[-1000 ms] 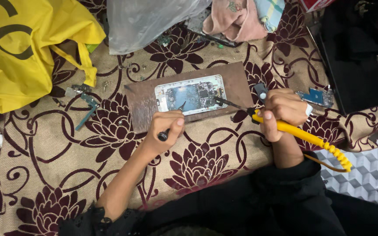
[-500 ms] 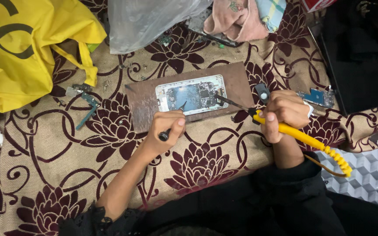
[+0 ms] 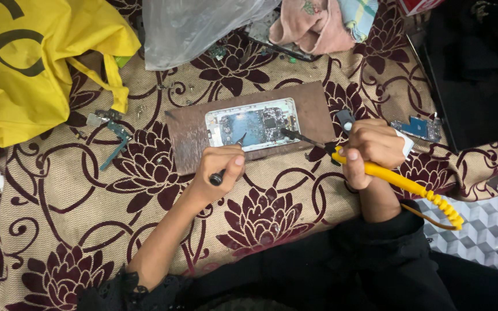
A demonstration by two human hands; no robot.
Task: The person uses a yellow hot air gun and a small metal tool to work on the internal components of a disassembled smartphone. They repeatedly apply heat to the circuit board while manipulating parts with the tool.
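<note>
Gripped in my left hand [image 3: 219,171] is a thin black tool [image 3: 229,158], its tip on the opened phone [image 3: 253,124]; my right hand [image 3: 373,148] is closed round a yellow-handled iron [image 3: 376,170], its tip at the phone's right end. From the head view, the phone shows bare blue circuitry and lies mid-board on a brown board [image 3: 312,106], clear margin all round, on the floral cloth [image 3: 59,213].

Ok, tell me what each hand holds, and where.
Left hand: tweezers, gripped at their rear end. Right hand: soldering iron, gripped around its yellow handle's front.
</note>
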